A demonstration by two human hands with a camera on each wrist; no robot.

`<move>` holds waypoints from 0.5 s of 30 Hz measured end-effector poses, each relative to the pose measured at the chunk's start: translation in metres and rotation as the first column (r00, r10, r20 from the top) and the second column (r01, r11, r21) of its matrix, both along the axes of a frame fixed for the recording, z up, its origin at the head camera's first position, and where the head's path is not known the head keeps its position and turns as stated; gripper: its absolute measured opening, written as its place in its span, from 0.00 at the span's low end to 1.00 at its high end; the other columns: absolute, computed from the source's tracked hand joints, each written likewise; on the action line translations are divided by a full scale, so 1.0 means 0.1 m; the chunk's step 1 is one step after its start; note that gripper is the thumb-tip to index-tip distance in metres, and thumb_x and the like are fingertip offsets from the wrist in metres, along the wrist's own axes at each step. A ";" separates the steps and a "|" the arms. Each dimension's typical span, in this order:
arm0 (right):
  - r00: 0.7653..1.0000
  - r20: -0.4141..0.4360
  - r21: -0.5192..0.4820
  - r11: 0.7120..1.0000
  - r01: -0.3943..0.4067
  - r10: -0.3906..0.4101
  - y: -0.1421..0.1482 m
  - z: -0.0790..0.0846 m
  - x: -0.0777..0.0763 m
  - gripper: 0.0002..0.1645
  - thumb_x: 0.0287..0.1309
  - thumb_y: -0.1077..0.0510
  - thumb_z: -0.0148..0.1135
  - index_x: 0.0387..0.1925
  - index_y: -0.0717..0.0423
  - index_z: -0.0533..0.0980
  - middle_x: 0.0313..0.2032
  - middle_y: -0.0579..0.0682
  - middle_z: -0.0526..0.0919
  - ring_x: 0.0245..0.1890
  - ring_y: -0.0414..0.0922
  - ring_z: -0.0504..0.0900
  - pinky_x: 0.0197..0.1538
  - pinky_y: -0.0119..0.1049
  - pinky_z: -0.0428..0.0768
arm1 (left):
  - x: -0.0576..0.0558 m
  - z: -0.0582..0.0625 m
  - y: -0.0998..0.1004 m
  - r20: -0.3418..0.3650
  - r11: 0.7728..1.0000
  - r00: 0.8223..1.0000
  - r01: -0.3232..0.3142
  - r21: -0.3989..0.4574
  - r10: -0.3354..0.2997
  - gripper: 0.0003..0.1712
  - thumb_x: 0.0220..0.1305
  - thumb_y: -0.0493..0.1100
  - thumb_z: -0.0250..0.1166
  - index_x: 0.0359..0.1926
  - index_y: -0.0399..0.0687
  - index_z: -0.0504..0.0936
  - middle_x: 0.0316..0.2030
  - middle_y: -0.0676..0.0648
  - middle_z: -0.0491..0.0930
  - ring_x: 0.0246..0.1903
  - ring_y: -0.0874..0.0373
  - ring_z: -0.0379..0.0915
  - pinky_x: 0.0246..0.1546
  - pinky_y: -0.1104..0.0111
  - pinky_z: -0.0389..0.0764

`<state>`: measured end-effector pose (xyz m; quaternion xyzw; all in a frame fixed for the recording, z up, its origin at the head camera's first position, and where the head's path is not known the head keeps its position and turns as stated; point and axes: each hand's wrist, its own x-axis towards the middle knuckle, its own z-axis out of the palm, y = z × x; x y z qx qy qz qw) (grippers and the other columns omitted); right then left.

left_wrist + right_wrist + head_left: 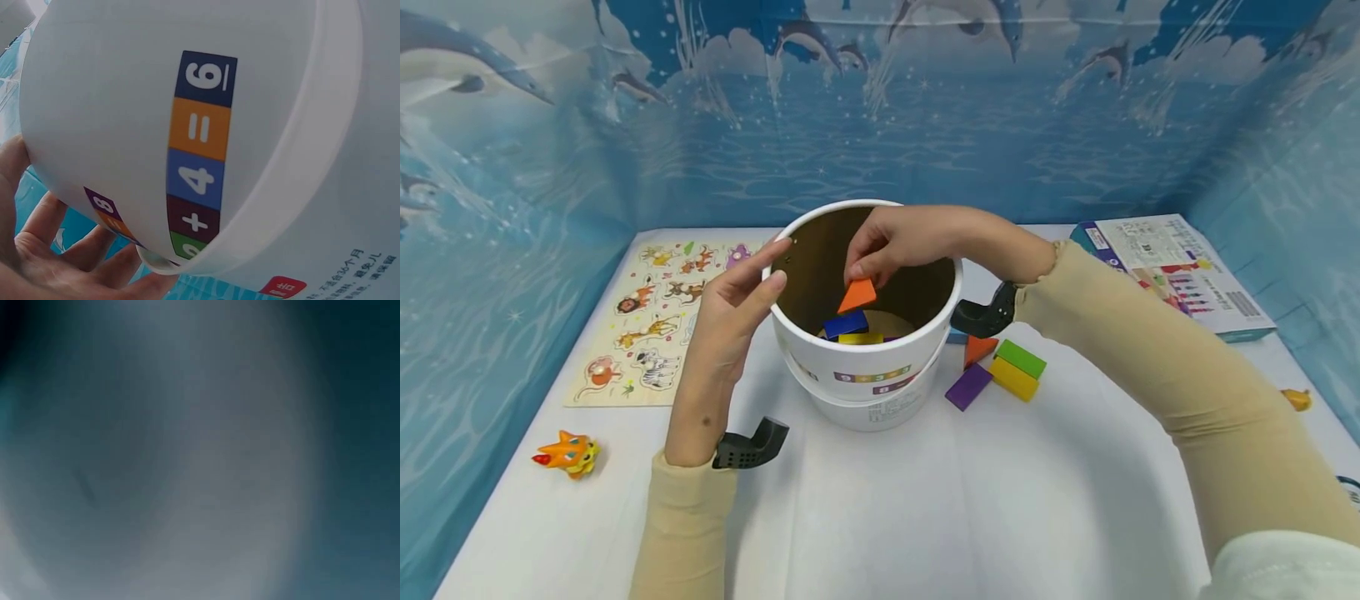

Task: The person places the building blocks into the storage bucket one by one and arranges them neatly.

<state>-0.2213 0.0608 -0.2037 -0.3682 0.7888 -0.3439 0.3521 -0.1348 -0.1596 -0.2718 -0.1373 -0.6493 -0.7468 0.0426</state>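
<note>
A white bucket [865,367] with number labels stands at the middle of the table. My left hand [733,312] rests against its left side, thumb and forefinger right at the rim, fingers fairly straight. In the left wrist view, the fingers [94,250] of that hand spread along the bucket's outer wall. Over the bucket's mouth, my right hand [895,242] pinches an orange triangular block [858,295] between thumb and fingers. Below it inside lie a blue block [846,324] and a yellow block [861,339]. The right wrist view is a pale blur.
Right of the bucket lie a purple block [968,387], a yellow block [1014,379], a green block [1021,358] and an orange block [979,350]. An animal puzzle board [625,333] and an orange toy figure [568,454] are at left. A box [1180,275] lies back right.
</note>
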 end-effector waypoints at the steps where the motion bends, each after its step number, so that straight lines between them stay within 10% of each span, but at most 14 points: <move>1: 1.000 -0.020 0.015 1.000 -0.013 0.013 0.00 -0.01 0.01 0.12 0.60 0.61 0.51 0.41 0.61 0.78 0.38 0.51 0.80 0.39 0.46 0.76 0.45 0.37 0.77 | 0.00 0.00 0.00 -0.001 1.000 1.000 0.000 0.001 0.000 0.21 0.57 0.38 0.60 0.53 0.45 0.75 0.59 0.46 0.65 0.61 0.56 0.54 0.57 0.57 0.63; 10: 0.985 -0.140 -0.116 0.989 0.088 -0.104 0.05 -0.03 0.03 0.13 0.60 0.62 0.50 0.43 0.59 0.78 0.42 0.52 0.80 0.44 0.48 0.76 0.48 0.39 0.75 | 0.00 -0.01 0.01 0.002 1.000 1.000 0.002 0.010 -0.002 0.20 0.57 0.38 0.60 0.53 0.45 0.75 0.59 0.46 0.66 0.61 0.56 0.55 0.57 0.54 0.62; 15: 0.955 -0.115 -0.437 0.877 0.197 -0.272 0.29 -0.07 0.13 0.15 0.61 0.60 0.50 0.45 0.58 0.77 0.45 0.52 0.79 0.48 0.48 0.76 0.50 0.38 0.74 | 0.00 -0.02 0.00 0.000 1.000 1.000 0.004 0.016 -0.004 0.20 0.57 0.38 0.60 0.53 0.45 0.75 0.59 0.46 0.66 0.61 0.56 0.54 0.57 0.55 0.63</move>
